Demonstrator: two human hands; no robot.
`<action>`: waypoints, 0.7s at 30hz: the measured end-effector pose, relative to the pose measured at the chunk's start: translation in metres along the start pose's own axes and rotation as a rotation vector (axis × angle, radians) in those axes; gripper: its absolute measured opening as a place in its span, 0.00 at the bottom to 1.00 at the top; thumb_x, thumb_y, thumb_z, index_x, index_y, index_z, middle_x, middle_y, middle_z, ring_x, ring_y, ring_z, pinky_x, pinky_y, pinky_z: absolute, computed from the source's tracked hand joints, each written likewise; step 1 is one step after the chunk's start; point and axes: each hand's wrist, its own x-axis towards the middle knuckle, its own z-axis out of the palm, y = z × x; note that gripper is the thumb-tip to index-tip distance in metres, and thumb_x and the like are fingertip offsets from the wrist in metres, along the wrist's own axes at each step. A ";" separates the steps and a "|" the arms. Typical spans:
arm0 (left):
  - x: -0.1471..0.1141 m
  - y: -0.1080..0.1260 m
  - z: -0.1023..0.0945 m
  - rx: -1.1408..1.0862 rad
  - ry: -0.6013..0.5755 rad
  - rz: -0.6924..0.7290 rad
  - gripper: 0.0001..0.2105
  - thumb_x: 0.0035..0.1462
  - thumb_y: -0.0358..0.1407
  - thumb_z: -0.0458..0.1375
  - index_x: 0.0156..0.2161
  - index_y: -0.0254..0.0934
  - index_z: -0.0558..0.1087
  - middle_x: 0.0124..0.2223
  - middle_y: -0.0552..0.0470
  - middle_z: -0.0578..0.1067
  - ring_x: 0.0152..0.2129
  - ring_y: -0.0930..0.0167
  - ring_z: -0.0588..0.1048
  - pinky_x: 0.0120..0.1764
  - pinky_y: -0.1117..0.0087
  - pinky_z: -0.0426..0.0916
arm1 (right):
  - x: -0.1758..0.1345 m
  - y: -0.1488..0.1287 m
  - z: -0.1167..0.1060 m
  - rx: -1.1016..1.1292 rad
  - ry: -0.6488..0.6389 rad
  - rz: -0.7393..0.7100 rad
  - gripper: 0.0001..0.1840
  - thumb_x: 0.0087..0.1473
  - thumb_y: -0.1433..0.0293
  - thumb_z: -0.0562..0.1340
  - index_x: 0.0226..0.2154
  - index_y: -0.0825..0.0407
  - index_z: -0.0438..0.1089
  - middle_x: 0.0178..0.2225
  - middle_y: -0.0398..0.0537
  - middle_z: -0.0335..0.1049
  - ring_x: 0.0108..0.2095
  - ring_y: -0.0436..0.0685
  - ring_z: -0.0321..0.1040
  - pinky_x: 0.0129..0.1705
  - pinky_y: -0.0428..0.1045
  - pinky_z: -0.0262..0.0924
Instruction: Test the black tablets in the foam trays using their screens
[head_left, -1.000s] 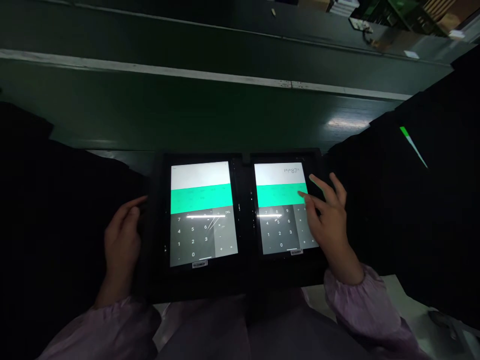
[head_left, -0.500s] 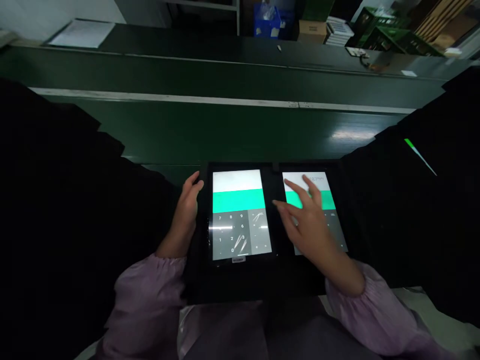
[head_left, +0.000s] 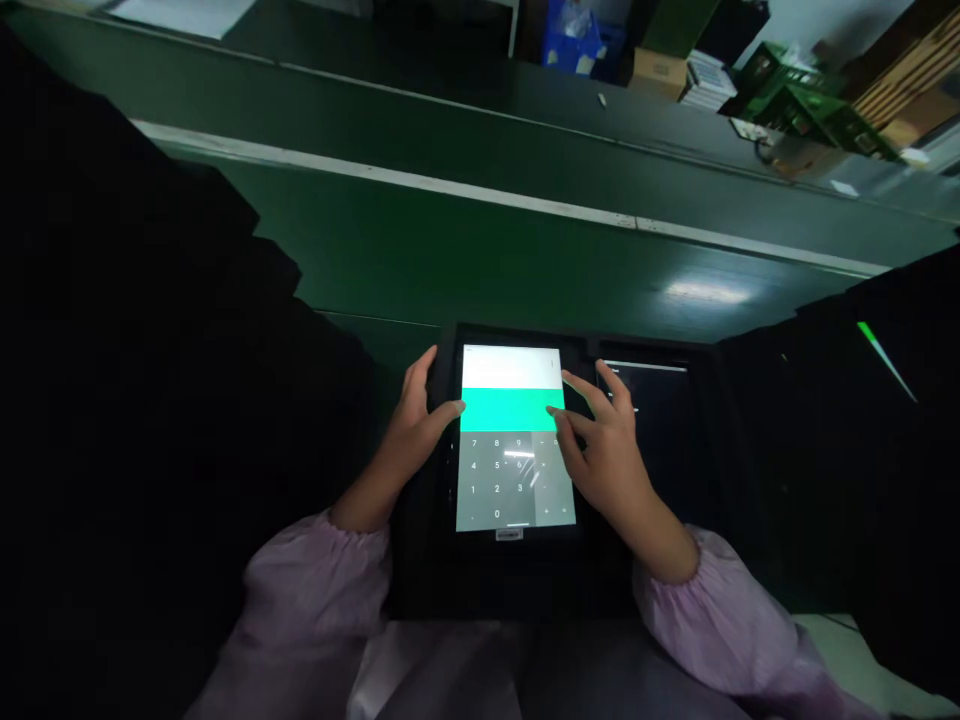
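A tablet [head_left: 480, 480] with a lit calculator lies in the left side of a black tray [head_left: 510, 585]. My left hand [head_left: 412, 425] is at the tablet's left edge, thumb tip against the edge of the screen and the other fingers stretched along the tray's side. Over the tablet's right edge is my right hand [head_left: 611, 450], its fingers spread and one fingertip over the green band; contact there is unclear. To its right, a second tablet [head_left: 664, 430] shows a mostly dark screen, partly covered by this hand.
A green work surface [head_left: 375, 240] with a pale strip [head_left: 480, 195] runs behind the tray. Along the back are a blue bin [head_left: 571, 40], a cardboard box [head_left: 658, 75] and green crates [head_left: 832, 115]. A white sheet [head_left: 191, 12] lies at upper left.
My right hand has moved left from the second tablet to the first one's right edge. The second screen went from calculator to dark. My left thumb came onto the first tablet's edge. The view tilted.
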 end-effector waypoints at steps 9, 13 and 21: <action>0.008 -0.023 -0.014 0.339 -0.132 0.210 0.51 0.49 0.40 0.65 0.76 0.41 0.47 0.76 0.37 0.51 0.75 0.46 0.47 0.71 0.39 0.48 | -0.004 0.005 -0.003 0.089 0.018 -0.033 0.19 0.68 0.71 0.56 0.35 0.49 0.83 0.58 0.54 0.76 0.71 0.75 0.55 0.64 0.78 0.63; 0.009 -0.027 -0.023 0.440 -0.213 0.241 0.55 0.53 0.47 0.67 0.77 0.44 0.39 0.78 0.35 0.45 0.76 0.45 0.42 0.71 0.37 0.45 | -0.005 -0.014 -0.005 0.201 -0.093 -0.198 0.17 0.68 0.71 0.57 0.45 0.47 0.83 0.64 0.53 0.71 0.75 0.72 0.48 0.66 0.73 0.63; 0.004 -0.021 -0.020 0.516 -0.242 0.329 0.60 0.53 0.53 0.69 0.77 0.48 0.31 0.80 0.37 0.35 0.76 0.45 0.38 0.70 0.37 0.47 | -0.005 -0.006 -0.003 0.230 -0.082 -0.136 0.17 0.68 0.70 0.57 0.44 0.47 0.84 0.64 0.52 0.71 0.73 0.72 0.52 0.65 0.72 0.65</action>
